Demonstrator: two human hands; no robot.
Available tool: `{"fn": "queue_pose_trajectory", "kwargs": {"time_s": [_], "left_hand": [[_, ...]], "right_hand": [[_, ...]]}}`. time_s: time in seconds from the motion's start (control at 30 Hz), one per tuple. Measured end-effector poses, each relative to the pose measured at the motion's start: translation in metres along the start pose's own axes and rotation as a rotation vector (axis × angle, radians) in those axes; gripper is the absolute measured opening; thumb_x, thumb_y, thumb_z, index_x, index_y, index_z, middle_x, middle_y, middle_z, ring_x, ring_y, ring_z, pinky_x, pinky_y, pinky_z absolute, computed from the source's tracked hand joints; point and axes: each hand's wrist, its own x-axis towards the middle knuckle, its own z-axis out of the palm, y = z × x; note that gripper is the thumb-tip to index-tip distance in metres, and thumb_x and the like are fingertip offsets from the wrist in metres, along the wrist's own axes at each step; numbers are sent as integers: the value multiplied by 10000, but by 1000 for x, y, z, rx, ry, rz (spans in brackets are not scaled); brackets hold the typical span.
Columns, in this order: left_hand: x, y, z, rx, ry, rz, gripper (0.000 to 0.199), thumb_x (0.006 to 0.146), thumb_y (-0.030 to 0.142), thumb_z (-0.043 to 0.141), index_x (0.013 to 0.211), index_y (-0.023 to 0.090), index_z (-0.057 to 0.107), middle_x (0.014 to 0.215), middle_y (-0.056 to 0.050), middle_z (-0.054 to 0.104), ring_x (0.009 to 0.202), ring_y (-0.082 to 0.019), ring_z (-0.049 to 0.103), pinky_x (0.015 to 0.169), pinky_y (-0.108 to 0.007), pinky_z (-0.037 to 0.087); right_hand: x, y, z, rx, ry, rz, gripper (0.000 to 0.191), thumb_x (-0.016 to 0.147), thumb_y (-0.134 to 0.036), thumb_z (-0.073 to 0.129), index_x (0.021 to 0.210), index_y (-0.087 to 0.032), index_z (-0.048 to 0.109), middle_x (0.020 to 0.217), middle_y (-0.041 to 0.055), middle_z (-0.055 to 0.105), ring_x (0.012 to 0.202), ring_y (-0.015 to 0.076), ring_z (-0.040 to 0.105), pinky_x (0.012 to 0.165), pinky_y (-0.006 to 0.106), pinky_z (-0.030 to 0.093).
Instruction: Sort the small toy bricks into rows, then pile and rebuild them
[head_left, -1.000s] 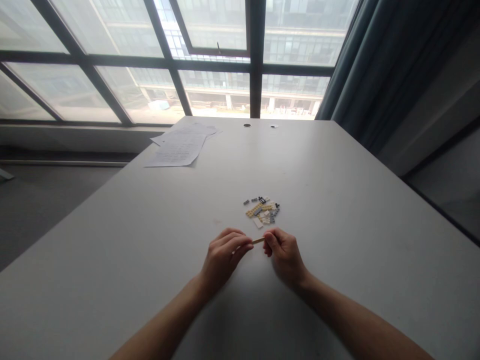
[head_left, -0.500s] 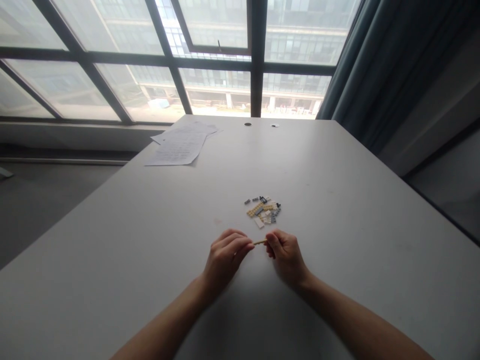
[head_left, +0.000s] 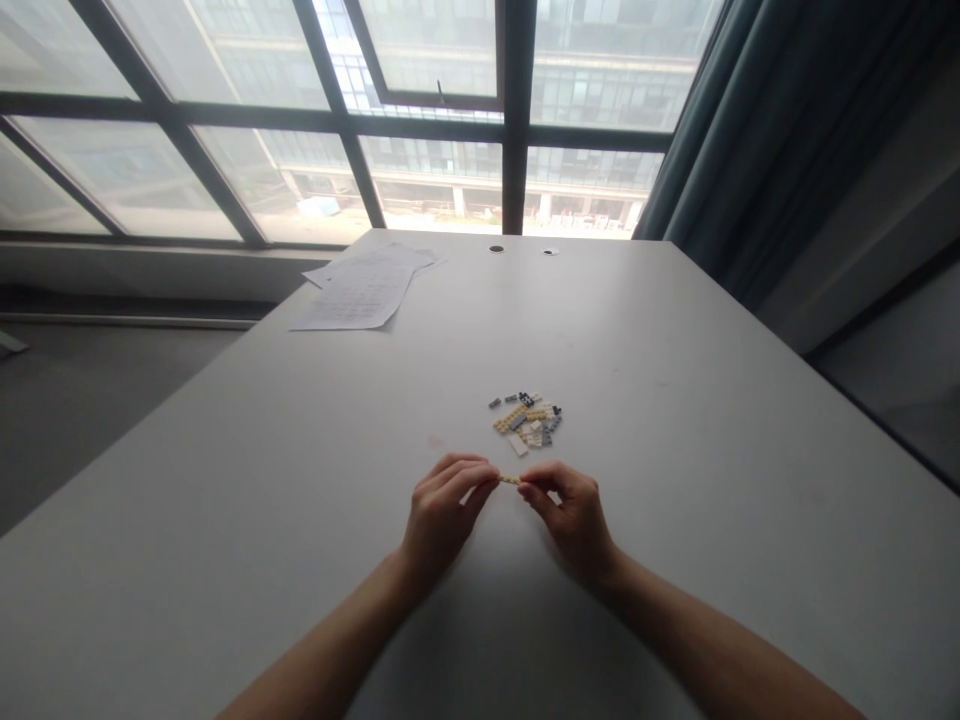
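A thin tan building piece [head_left: 509,480] with studs showing is held between my two hands, above the near half of the table. My left hand [head_left: 448,503] pinches its left end between thumb and fingertips. At the right end, my right hand [head_left: 574,508] grips it with thumb and forefinger, the other fingers curled in. Just beyond the hands lies a small pile of loose building pieces [head_left: 535,415] in tan, grey, white and black.
Printed sheets of paper [head_left: 358,292] lie at the table's far left. Two round holes are near the far edge of the white table [head_left: 697,420]. Behind it are large windows [head_left: 442,170], with a dark curtain [head_left: 742,140] at the right.
The tan piece has turned so its studs show, and it has shifted slightly left. My right hand has moved left, its grip changed to the fingertips.
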Motion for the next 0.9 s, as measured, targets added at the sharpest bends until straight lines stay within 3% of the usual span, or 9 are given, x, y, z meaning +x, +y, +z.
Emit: {"fn": "queue_pose_trajectory", "kwargs": {"time_s": [0.33, 0.43, 0.5, 0.6, 0.73, 0.8, 0.9], "left_hand": [[-1, -1, 2, -70, -21, -28, 189, 820, 89, 618, 956, 214, 660, 906, -44, 716, 905, -173, 656, 810, -315, 546], [-2, 0, 1, -112, -72, -22, 209, 837, 104, 591, 1006, 210, 651, 955, -62, 713, 936, -183, 658, 824, -324, 549], [-4, 1, 2, -117, -84, -48, 226, 841, 130, 590, 1051, 208, 626, 976, -68, 709, 921, -179, 669, 812, -313, 556], [-9, 4, 4, -93, -58, -151, 295, 837, 180, 605, 1125, 212, 551, 962, -61, 719, 875, -176, 694, 699, -261, 576], [-12, 8, 6, -100, -77, -235, 357, 847, 225, 596, 1183, 233, 473, 976, -57, 729, 868, -183, 706, 511, -188, 537], [-9, 6, 3, -84, -80, -181, 366, 846, 232, 608, 1189, 234, 479, 1000, -61, 720, 895, -183, 697, 605, -224, 562], [-1, -6, -8, 17, -129, -40, 382, 819, 247, 650, 1180, 229, 524, 1077, -79, 683, 1013, -205, 643, 863, -341, 532]], "right_hand": [[-5, 0, 4, -119, -103, -148, 146, 764, -298, 725, 756, -195, 622, 660, -3, 643, 592, 131, 584, 617, 248, 477], [-5, 0, 4, -125, -116, -165, 187, 761, -289, 730, 893, -204, 627, 677, -14, 641, 601, 125, 585, 639, 242, 482], [-4, 0, 4, -114, -123, -174, 325, 769, -286, 724, 1063, -213, 605, 691, -22, 643, 599, 120, 583, 651, 239, 489], [-4, 1, 5, -126, -127, -220, 457, 777, -290, 719, 1201, -218, 563, 703, -22, 640, 592, 118, 570, 640, 239, 490], [-4, 3, 5, -173, -96, -275, 464, 770, -278, 727, 1203, -218, 573, 734, -10, 641, 617, 127, 572, 660, 257, 492], [-4, 4, 5, -194, -78, -250, 456, 750, -268, 746, 1173, -216, 585, 736, -12, 637, 614, 130, 568, 660, 261, 489], [-1, 3, 3, -250, -55, -159, 462, 694, -271, 794, 1110, -206, 604, 742, -7, 631, 653, 154, 573, 683, 285, 481]]}}
